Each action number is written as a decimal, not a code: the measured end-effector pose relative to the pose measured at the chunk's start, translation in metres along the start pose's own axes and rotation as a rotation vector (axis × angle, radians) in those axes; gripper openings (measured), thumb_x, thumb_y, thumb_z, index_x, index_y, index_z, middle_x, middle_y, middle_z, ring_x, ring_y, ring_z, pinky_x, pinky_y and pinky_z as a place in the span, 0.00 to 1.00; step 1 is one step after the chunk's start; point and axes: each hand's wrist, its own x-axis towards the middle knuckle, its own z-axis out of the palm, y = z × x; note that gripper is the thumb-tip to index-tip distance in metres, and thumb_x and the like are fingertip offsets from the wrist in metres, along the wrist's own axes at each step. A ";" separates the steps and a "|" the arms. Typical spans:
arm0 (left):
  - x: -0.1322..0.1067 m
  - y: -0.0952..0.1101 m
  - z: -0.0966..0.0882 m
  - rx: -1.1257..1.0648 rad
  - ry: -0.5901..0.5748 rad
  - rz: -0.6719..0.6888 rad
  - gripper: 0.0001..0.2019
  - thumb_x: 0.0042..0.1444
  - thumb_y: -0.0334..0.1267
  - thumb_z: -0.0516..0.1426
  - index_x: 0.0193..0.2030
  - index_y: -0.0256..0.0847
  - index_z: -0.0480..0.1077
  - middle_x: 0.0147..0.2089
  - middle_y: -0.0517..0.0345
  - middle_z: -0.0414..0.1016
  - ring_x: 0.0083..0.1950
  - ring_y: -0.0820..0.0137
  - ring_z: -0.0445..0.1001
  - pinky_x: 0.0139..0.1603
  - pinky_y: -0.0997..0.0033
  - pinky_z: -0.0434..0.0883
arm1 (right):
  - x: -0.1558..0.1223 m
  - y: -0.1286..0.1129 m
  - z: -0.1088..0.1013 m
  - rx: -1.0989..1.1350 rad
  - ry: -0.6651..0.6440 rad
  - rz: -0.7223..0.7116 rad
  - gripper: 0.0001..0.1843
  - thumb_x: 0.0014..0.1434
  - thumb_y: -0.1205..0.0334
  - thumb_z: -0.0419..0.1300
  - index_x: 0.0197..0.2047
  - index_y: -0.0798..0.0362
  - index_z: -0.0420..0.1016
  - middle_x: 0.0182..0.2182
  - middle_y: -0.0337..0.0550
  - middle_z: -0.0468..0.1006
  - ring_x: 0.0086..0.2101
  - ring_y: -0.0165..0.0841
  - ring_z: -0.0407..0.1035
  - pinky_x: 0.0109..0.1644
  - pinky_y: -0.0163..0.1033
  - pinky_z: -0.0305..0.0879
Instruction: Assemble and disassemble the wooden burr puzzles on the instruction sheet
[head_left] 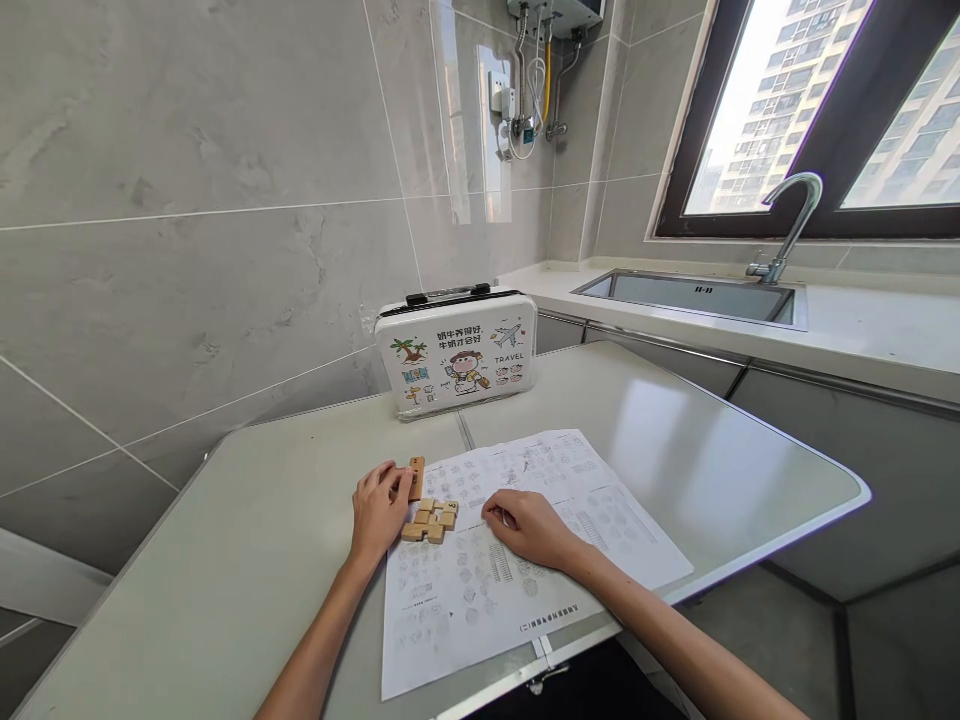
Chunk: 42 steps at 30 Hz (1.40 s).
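My left hand [379,512] rests at the left edge of the printed sheet with its fingers bent. Its fingertips are against a narrow brown wooden piece [417,470] with dark marks on top; the hand covers part of that piece. Just below it, a cluster of small light wooden blocks [435,518] lies on the paper, several of them side by side, one bearing a dark mark. My right hand [525,525] lies on the printed sheet [480,620], to the right of the blocks. Its fingers are curled in, and nothing shows in them.
A white travel case [459,358] with cartoon prints and a black handle stands upright at the back of the pale table [285,520], by the tiled wall. Beyond the table's right side runs a counter [862,320] with a sink [690,295] and a curved tap [795,225].
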 end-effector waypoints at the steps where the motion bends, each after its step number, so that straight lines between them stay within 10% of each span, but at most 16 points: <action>1: 0.000 -0.001 0.000 0.018 0.013 -0.002 0.21 0.67 0.56 0.50 0.47 0.50 0.81 0.63 0.51 0.74 0.67 0.50 0.66 0.67 0.44 0.63 | 0.000 0.000 0.000 -0.001 0.001 0.001 0.08 0.67 0.67 0.56 0.39 0.49 0.77 0.31 0.39 0.80 0.30 0.32 0.71 0.35 0.36 0.61; 8: 0.001 -0.005 -0.001 0.049 0.014 0.019 0.17 0.58 0.54 0.60 0.47 0.49 0.78 0.62 0.50 0.73 0.67 0.51 0.67 0.67 0.47 0.63 | 0.000 0.001 0.001 -0.009 0.006 0.002 0.08 0.67 0.66 0.56 0.39 0.50 0.77 0.30 0.39 0.80 0.29 0.32 0.70 0.34 0.36 0.60; 15: -0.003 -0.005 -0.001 0.182 0.099 -0.048 0.34 0.57 0.59 0.58 0.62 0.36 0.66 0.60 0.38 0.73 0.60 0.45 0.70 0.60 0.47 0.66 | 0.000 0.000 0.001 -0.011 0.005 0.002 0.09 0.66 0.66 0.56 0.39 0.50 0.77 0.30 0.39 0.79 0.29 0.32 0.69 0.34 0.36 0.60; 42: -0.007 0.002 -0.009 0.353 0.084 0.023 0.26 0.60 0.64 0.53 0.42 0.42 0.73 0.52 0.41 0.73 0.49 0.49 0.73 0.49 0.50 0.71 | 0.000 0.001 0.001 -0.028 -0.006 0.001 0.08 0.67 0.66 0.56 0.40 0.50 0.77 0.30 0.38 0.79 0.29 0.31 0.69 0.35 0.36 0.61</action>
